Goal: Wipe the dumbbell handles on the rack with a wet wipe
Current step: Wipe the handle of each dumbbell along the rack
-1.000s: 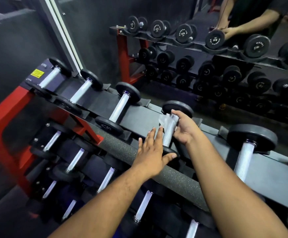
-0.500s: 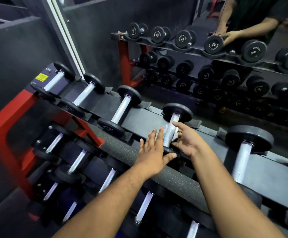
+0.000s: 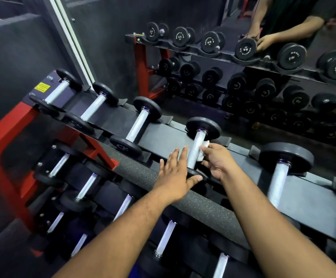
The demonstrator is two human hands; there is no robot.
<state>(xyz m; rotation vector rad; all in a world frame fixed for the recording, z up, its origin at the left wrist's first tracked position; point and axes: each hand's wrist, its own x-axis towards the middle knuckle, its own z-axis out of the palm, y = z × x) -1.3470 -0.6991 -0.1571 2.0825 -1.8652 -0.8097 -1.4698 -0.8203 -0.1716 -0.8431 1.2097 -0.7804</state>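
I have one view only, a wide-angle head camera looking forward and down, close over the top shelf of the dumbbell rack [image 3: 163, 135]. It faces a wall mirror [image 3: 183, 27] just behind the rack's far edge.

Rack [image 3: 169, 135]: red side frame, dark sloped top shelf, speckled foam-padded front rail [image 3: 209, 213]. Top shelf carries five dumbbells [image 3: 138, 125] in row, chrome handles pointing up slope, black end plates in small cradles. Yellow label [image 3: 42, 87] at far-left end. Lower tiers [image 3: 87, 187] hold more dumbbells, partly hidden under rail.
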